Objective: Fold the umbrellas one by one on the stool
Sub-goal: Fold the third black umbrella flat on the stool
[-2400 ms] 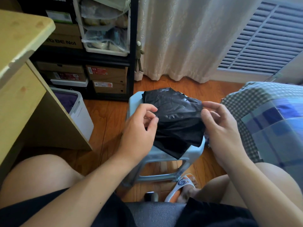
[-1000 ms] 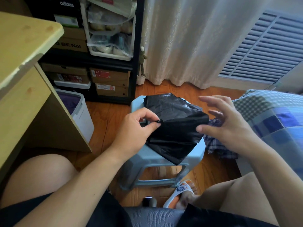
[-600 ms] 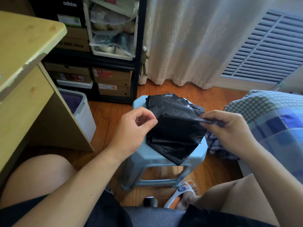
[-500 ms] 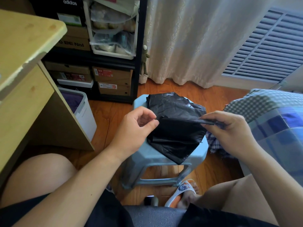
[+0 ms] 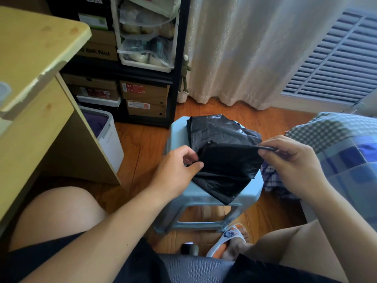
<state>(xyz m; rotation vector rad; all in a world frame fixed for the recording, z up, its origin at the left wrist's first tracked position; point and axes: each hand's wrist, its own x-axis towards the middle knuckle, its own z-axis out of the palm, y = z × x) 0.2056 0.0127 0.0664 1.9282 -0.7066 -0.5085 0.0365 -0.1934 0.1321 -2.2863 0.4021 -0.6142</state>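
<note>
Both hands pinch the black sheet [image 5: 226, 160] over the stool [image 5: 253, 188]: left hand [image 5: 179, 170], right hand [image 5: 289, 160]. Slick stuff (crinkly) may slip off, undoing the fold.

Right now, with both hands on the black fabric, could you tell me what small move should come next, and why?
Probably lower the raised fold flat. The left hand and right hand pinch opposite ends of the black crinkled fabric, its upper edge lifted taut above the pale blue plastic stool.
</note>
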